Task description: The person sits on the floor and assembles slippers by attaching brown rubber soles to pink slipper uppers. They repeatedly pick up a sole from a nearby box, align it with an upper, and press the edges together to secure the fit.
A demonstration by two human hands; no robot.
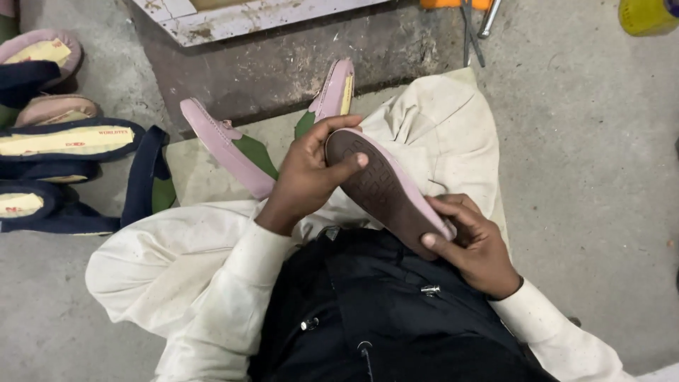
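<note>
**Shoe held sole-up in both hands**

Shoe (385, 187) is held over the lap, brown sole up, pink edge showing. Toe end is gripped by left hand (308, 177), fingers curled round it, thumb pressed on the sole. Heel end is pinched by right hand (474, 244). Two pink shoes (226, 145) are lying just beyond, a stack of navy shoes (60, 166) far left.

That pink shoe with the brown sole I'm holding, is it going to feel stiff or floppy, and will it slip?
Likely light: the left hand and right hand hold the pink shoe by fingertips at its ends. Probably fairly flexible, since it looks thin and flat. The brown sole has a moulded tread, so it should grip rather than slide.
</note>
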